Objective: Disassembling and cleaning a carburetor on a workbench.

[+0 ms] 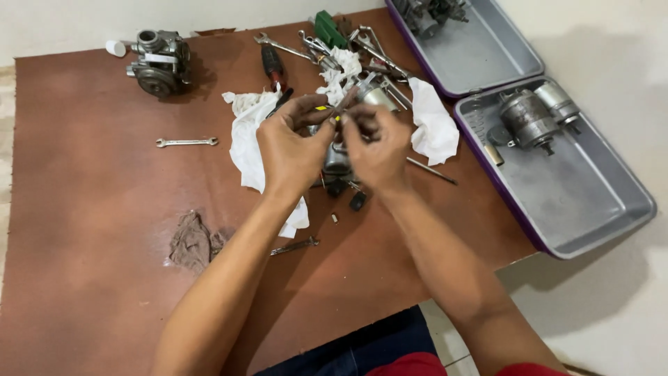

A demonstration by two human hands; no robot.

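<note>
My left hand and my right hand meet above the middle of a brown board. Their fingertips pinch a small part with a bit of yellow on it; it is too small to tell its kind. A grey metal cylinder part lies on the board just under the hands, mostly hidden by them. Small dark loose pieces lie in front of it. A white cloth lies crumpled under my left hand.
A metal carburettor stands at the far left. A spanner and a dirty rag lie left. Several wrenches and a screwdriver lie at the back. An open grey case at right holds a motor part.
</note>
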